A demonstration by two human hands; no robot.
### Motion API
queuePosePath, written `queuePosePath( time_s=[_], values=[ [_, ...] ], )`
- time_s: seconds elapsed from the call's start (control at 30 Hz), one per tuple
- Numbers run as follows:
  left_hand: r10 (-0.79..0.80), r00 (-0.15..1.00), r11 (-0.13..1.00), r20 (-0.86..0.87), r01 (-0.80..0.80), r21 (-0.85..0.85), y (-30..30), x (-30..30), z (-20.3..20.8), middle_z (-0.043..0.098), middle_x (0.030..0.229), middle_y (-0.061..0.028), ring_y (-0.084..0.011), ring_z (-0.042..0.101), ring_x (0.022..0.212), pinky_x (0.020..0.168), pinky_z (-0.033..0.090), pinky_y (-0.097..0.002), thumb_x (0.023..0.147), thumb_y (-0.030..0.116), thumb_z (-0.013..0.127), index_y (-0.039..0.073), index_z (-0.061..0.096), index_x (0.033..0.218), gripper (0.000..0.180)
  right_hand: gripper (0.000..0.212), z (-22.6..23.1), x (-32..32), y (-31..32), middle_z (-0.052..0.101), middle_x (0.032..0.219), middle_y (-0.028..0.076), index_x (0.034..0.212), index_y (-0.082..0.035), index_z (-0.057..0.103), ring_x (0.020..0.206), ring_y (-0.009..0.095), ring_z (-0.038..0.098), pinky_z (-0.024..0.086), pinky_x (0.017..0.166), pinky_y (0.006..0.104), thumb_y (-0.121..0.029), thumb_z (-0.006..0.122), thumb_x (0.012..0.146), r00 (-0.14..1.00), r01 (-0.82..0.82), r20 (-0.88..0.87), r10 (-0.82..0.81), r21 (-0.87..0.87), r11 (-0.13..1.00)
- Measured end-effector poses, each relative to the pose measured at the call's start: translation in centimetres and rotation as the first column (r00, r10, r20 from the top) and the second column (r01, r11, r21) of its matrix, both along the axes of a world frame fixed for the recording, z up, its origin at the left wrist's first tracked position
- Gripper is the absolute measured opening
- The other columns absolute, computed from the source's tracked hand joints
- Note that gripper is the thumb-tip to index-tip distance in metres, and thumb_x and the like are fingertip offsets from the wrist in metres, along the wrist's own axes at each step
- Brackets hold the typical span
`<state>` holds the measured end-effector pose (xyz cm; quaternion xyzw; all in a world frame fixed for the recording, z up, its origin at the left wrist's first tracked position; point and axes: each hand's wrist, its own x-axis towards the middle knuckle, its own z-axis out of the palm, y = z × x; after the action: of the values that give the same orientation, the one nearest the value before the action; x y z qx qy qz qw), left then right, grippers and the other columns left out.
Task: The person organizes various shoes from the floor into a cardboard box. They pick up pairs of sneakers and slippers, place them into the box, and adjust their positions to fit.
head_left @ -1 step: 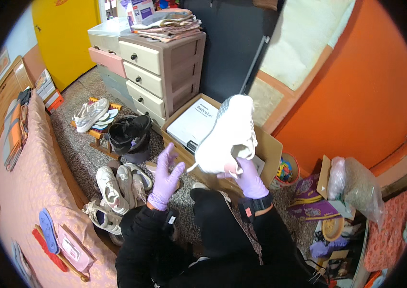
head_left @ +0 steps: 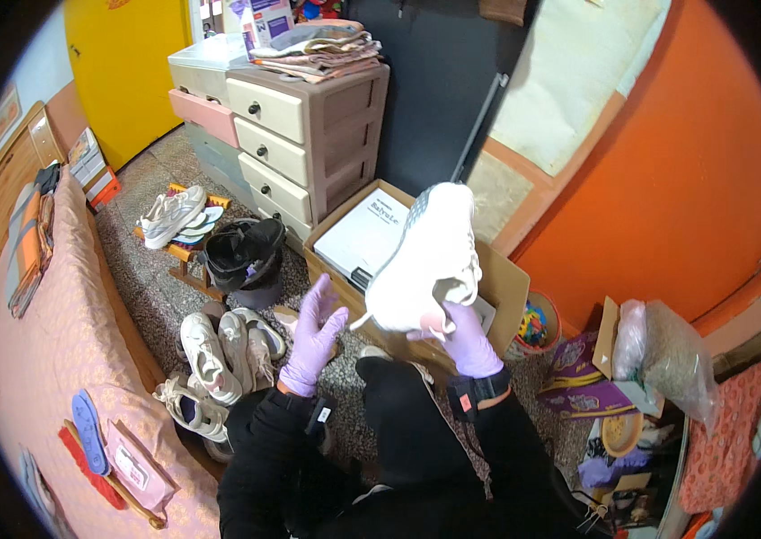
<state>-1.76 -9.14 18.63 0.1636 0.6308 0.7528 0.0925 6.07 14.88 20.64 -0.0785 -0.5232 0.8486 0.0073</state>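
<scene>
My right hand (head_left: pixel 470 346), in a purple glove, grips a white sneaker (head_left: pixel 425 256) by its heel end. The shoe is tilted, toe pointing up and away, above a cardboard box. My left hand (head_left: pixel 310 341), gloved the same way, is raised to the left of the shoe with its fingers apart and nothing in it. To the left of that hand, several pale shoes (head_left: pixel 210 355) stand on the floor beside the bed. Inside the open cardboard box (head_left: pixel 331 286) lies a white flat box (head_left: pixel 362 232) with printing on it.
A small wooden stool (head_left: pixel 190 269) carries another pair of sneakers (head_left: pixel 172 216) and insoles. Next to it is a black-lined bin (head_left: pixel 244 256). A drawer cabinet (head_left: pixel 345 126) stands behind the box. On the bed (head_left: pixel 84 305) lie a blue insole (head_left: pixel 91 431), a brush and a pink packet (head_left: pixel 140 467).
The white sneaker and both hands appear very slightly lower in the picture, with the whole view shifted a little. The right hand's grip is the same.
</scene>
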Motion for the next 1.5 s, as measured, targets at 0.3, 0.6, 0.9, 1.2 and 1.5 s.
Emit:
queuePosePath(
  time_s=[0.3,0.6,0.9,1.2,1.5],
  values=[
    [-0.07,0.951,0.977,0.3,0.005,0.211,-0.9,-3.0,-2.7,0.061,0.124,-0.011,-0.0171,0.059,0.111,0.096,0.045,-0.0305,0.1,0.033,0.055,0.001,0.047,0.138,0.051,0.042,-1.4,-3.8,-1.5,0.06,0.117,0.019,0.132,0.004,0.045,0.098,0.035,0.066,0.062,0.067,0.0479,-0.005,0.048,0.091,0.984,0.138,0.111,-0.136,-0.009,0.99],
    [0.101,0.907,0.958,0.408,-0.199,0.207,-3.9,-4.6,-3.1,0.067,0.107,-0.0108,-0.0216,0.062,0.107,0.097,0.045,-0.0349,0.096,0.034,0.057,-0.003,0.058,0.119,0.043,0.013,-4.7,-5.7,11.2,0.065,0.084,0.008,0.093,0.001,0.066,0.077,0.019,0.067,0.058,0.063,0.0293,-0.009,0.061,0.087,0.967,0.067,-0.089,0.237,0.993,0.1],
    [0.06,0.891,0.936,0.451,-0.208,0.286,-2.9,-5.6,-2.0,0.061,0.126,-0.0162,-0.0239,0.059,0.115,0.098,0.044,-0.0338,0.101,0.029,0.048,-0.005,0.052,0.13,0.045,0.024,-26.4,-3.9,26.4,0.07,0.093,0.013,0.105,-0.007,0.067,0.078,0.027,0.069,0.059,0.065,0.0418,-0.02,0.063,0.085,0.726,0.026,0.653,-0.218,0.29,0.957],
    [0.076,0.876,0.946,0.476,-0.215,0.244,-1.1,-6.4,-2.0,0.059,0.128,-0.0145,-0.0227,0.057,0.118,0.099,0.042,-0.0337,0.101,0.031,0.046,-0.004,0.05,0.133,0.048,0.027,-39.1,-2.6,29.3,0.07,0.102,0.013,0.106,-0.007,0.07,0.089,0.028,0.069,0.055,0.07,0.0419,-0.019,0.055,0.087,0.527,-0.832,0.783,-0.33,0.555,-0.012],
    [0.082,0.862,0.947,0.5,-0.224,0.231,-0.3,-6.6,-1.7,0.06,0.127,-0.0144,-0.0229,0.058,0.116,0.098,0.043,-0.0334,0.1,0.031,0.048,-0.004,0.051,0.132,0.047,0.029,-39.7,-1.5,26.1,0.07,0.115,0.008,0.112,-0.014,0.073,0.103,0.026,0.069,0.056,0.079,0.04,-0.024,0.052,0.094,0.477,-0.836,0.805,-0.354,0.291,-0.465]
  ],
)
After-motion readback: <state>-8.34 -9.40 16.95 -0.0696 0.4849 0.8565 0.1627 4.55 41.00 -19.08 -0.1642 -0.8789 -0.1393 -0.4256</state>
